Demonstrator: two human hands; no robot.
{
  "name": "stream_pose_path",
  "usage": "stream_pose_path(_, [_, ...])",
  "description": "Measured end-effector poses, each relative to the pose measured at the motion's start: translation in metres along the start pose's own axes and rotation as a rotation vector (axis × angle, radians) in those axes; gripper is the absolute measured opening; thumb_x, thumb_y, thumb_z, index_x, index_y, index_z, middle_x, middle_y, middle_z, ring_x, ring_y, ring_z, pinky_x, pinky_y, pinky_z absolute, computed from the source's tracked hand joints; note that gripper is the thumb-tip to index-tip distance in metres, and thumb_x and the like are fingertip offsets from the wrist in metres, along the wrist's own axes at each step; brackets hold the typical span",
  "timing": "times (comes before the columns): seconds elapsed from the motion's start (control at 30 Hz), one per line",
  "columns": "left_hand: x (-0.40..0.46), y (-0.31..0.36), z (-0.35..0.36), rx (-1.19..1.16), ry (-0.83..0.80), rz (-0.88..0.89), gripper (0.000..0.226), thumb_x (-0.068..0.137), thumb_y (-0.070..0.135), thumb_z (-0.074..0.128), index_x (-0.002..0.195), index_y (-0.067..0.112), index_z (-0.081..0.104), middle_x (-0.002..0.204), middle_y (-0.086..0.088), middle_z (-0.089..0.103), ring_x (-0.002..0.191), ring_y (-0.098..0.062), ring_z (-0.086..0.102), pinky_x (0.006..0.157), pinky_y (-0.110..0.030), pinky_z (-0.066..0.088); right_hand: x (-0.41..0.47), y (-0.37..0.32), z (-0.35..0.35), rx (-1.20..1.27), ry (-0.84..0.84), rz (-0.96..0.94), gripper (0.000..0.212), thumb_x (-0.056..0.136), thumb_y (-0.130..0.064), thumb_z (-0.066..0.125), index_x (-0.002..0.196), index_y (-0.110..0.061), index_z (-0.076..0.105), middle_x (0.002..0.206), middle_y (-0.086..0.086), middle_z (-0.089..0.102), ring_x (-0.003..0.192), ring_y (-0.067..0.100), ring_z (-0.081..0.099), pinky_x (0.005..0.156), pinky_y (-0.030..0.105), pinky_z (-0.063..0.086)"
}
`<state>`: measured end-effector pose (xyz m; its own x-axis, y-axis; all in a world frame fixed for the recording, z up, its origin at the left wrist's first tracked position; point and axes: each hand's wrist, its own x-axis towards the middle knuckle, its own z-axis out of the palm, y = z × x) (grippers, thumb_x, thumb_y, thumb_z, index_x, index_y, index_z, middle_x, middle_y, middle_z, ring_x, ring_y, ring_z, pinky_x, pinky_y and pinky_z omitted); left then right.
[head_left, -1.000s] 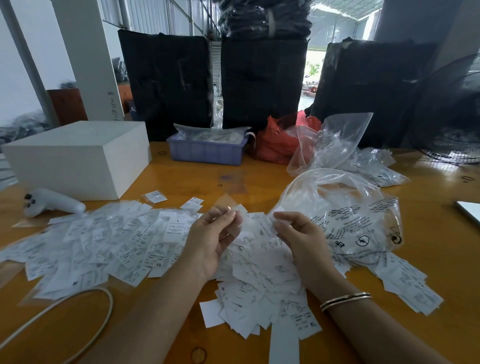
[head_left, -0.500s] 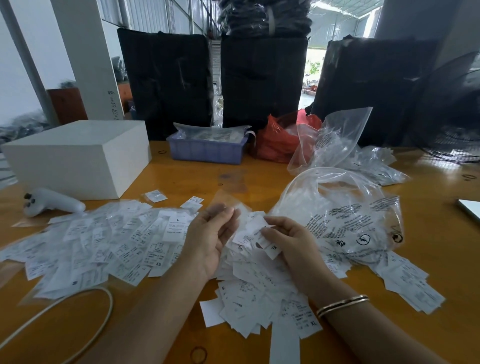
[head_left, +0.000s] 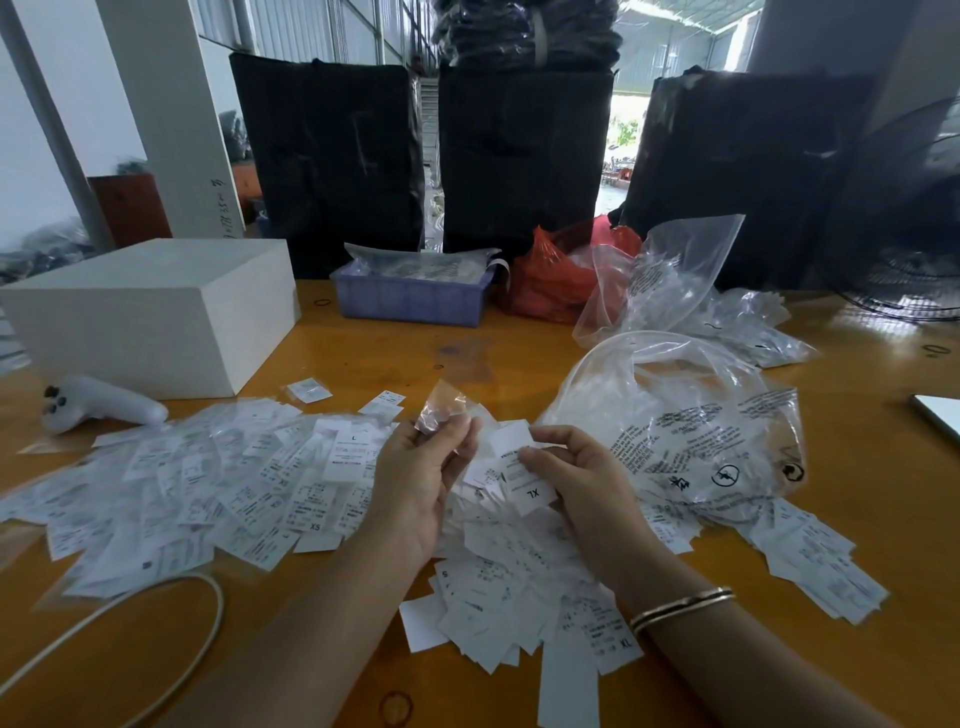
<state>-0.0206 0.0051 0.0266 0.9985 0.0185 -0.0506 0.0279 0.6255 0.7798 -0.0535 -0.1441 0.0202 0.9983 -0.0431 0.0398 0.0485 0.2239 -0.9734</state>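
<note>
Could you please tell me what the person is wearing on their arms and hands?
Both forearms are bare: no sleeves or gloves. Thin gold-toned bangles circle the right wrist; the left wrist wears nothing.

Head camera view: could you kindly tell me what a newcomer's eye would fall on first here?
First, the drift of white labels covering the near half of the wooden table. At its middle the left hand pinches a small clear sleeve, while the right hand holds a label marked XL. Just right of the hands sits a big crumpled clear plastic bag with black print.
</note>
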Motion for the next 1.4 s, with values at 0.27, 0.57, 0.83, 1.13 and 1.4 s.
stream_pose_path(0.27, [0.001, -0.001, -0.001, 0.005, 0.022, 0.002, 0.011, 0.078, 0.004, 0.069, 0.088, 0.006, 0.065, 0.081, -0.005, 0.074, 0.077, -0.012, 0.072, 0.06, -0.018, 0.055, -0.004, -0.003, 0.006, -0.062, 0.026, -0.029, 0.019, 0.083, -0.011, 0.069, 0.101, -0.015, 0.063, 0.079, 0.007, 0.074, 0.071, 0.019, 0.071, 0.059, 0.027, 0.057])
stream_pose_path(0.57, [-0.006, -0.005, 0.002, 0.173, -0.036, 0.054, 0.015, 0.079, 0.006, 0.072, 0.09, 0.014, 0.066, 0.08, 0.0, 0.073, 0.081, -0.014, 0.072, 0.06, -0.021, 0.054, -0.008, -0.005, 0.011, -0.206, 0.005, -0.059, 0.013, 0.084, -0.012, 0.069, 0.095, -0.018, 0.064, 0.074, 0.001, 0.073, 0.067, 0.015, 0.07, 0.057, 0.024, 0.054])
stream_pose_path(0.83, [-0.007, -0.006, 0.001, 0.582, -0.119, 0.073, 0.011, 0.08, 0.021, 0.074, 0.089, 0.028, 0.072, 0.084, 0.012, 0.073, 0.079, -0.004, 0.068, 0.065, -0.016, 0.05, -0.006, -0.007, 0.004, -0.183, 0.053, -0.1, 0.008, 0.085, -0.015, 0.067, 0.093, -0.018, 0.066, 0.075, 0.004, 0.073, 0.066, 0.019, 0.071, 0.058, 0.026, 0.056])
stream_pose_path(1.13, [-0.006, 0.002, 0.0, 0.379, 0.002, -0.03, 0.023, 0.062, 0.042, 0.073, 0.063, 0.019, 0.075, 0.067, 0.007, 0.071, 0.062, 0.0, 0.066, 0.059, -0.017, 0.05, -0.006, -0.016, -0.001, -0.07, 0.156, -0.243, 0.01, 0.087, -0.005, 0.063, 0.091, -0.013, 0.067, 0.071, 0.002, 0.07, 0.059, 0.017, 0.066, 0.056, 0.024, 0.055])
stream_pose_path(1.4, [-0.003, -0.001, 0.0, 0.395, -0.002, -0.019, 0.021, 0.079, 0.033, 0.073, 0.062, 0.022, 0.076, 0.07, 0.004, 0.071, 0.067, -0.005, 0.066, 0.065, -0.022, 0.049, -0.011, -0.014, 0.004, -0.28, -0.042, -0.225, 0.02, 0.086, -0.006, 0.065, 0.078, -0.023, 0.073, 0.068, 0.0, 0.069, 0.052, 0.015, 0.06, 0.048, 0.022, 0.051])
